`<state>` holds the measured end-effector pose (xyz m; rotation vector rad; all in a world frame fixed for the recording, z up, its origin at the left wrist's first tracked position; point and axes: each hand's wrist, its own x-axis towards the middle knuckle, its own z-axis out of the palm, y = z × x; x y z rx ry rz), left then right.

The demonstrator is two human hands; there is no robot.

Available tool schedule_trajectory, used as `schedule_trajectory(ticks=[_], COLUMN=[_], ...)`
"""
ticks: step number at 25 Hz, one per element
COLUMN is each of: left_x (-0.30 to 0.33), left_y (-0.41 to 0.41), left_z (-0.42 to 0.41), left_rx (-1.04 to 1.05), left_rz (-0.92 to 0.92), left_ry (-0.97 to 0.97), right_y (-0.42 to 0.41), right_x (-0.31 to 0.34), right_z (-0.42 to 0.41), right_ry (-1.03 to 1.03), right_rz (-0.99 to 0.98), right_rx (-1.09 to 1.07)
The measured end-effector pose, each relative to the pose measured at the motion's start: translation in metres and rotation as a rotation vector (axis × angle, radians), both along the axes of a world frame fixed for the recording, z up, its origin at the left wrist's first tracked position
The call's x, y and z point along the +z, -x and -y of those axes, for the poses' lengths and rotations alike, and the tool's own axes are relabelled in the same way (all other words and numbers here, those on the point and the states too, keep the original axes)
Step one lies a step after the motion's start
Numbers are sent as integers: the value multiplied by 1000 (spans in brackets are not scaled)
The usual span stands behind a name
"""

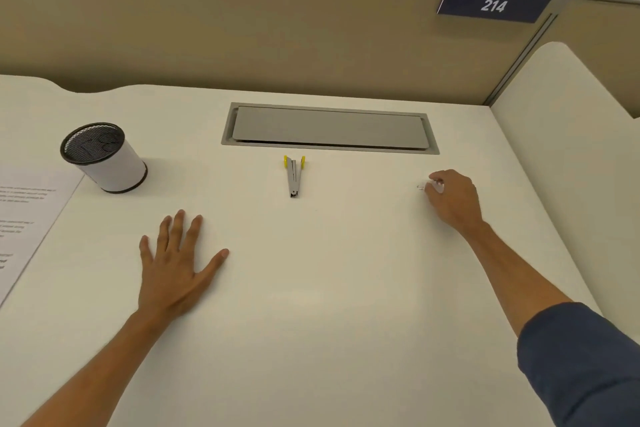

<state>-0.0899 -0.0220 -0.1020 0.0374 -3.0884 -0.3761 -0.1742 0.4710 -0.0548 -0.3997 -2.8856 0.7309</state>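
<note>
Pinching a small white object (pixel 423 186) (clip maybe, it's blurry) on the white desk's (pixel 346 288) right side, your right hand (pixel 453 199) suits it: looks light, stiff, a fingertip job. And your left hand (pixel 176 267) lies flat, spread.

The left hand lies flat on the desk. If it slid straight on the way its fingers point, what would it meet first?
The way looks free: the left hand would pass between the mesh cup and the stapler, probably just left of the grey hatch, up to the partition.

Right hand (pixel 452 199) around white object (pixel 437 187)
</note>
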Motion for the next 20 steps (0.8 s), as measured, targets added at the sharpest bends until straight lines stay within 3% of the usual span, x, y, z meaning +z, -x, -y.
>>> schedule_trajectory(ticks=[6,12,17,20], left_x=[2,3,3,4], left_y=[0,0,1,1], left_z=[-1,-1,-1,-1], left_rx=[13,18,15,15], left_rz=[6,7,5,-1], left_ry=[-14,-23,-17,-25], right_y=[9,2,-4,1], right_x=[-15,-4,3,3], right_z=[-4,-23,-48,-47], right_ry=[-110,-131,-189,-196], right_rz=[-19,-56,225,251], right_rx=[175,160,243,274])
